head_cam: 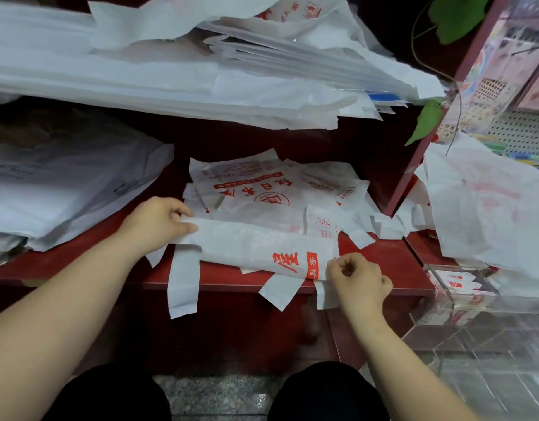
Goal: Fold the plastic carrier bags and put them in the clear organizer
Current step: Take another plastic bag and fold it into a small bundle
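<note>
Folded white carrier bag [256,247] on red shelf [79,264], left hand [158,221] grip pinching one end, right hand [358,278] grip pinching the other, clear organizer [475,302] at right.

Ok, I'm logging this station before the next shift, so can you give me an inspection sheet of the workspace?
Surface: red shelf, bag handles overhanging its front edge.
Job's things: folded bag lying across a pile of flat printed bags; clear organizer at lower right, folded bags inside.
Clutter: upper stack and left stack of white bags; loose bag at right.
Hands: left hand pinches the folded bag's left end; right hand pinches its right end.
Cables: nothing seen.
Surroundings: green vine at right; grey floor below.
</note>
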A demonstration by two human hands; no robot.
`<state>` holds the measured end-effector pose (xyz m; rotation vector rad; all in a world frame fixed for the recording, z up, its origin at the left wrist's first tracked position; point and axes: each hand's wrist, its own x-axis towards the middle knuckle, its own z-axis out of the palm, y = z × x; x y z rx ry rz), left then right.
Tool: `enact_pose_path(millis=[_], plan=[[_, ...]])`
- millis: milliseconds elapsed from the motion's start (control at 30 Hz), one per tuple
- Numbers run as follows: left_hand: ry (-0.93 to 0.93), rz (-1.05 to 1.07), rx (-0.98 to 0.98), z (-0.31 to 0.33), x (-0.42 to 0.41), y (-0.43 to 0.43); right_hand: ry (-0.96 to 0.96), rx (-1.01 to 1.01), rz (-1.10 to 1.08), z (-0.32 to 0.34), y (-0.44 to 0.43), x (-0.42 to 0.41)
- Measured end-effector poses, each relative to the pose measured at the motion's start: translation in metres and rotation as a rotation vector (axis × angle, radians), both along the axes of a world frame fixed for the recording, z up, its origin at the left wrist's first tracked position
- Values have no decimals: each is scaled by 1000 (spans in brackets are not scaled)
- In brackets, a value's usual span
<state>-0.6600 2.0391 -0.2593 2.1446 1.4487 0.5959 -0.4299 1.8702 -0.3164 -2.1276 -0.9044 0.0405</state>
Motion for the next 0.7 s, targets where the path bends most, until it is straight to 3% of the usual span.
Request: enact_pose_path(millis=[167,300,433,533,700], plan=[[26,36,155,-2,18,6,-21,-23,-12,4,2,-2],[152,54,435,-11,30,-3,-31,-28,-39,4,4,0],[34,-262,738,-25,71,-53,-30,-3,-65,-1,6,-3],[133,-536,585,-34,109,-98,-42,-3,-72,-3,7,-3],[405,-546,209,-49,130,-100,-83,19,-70,-9,4,-1]])
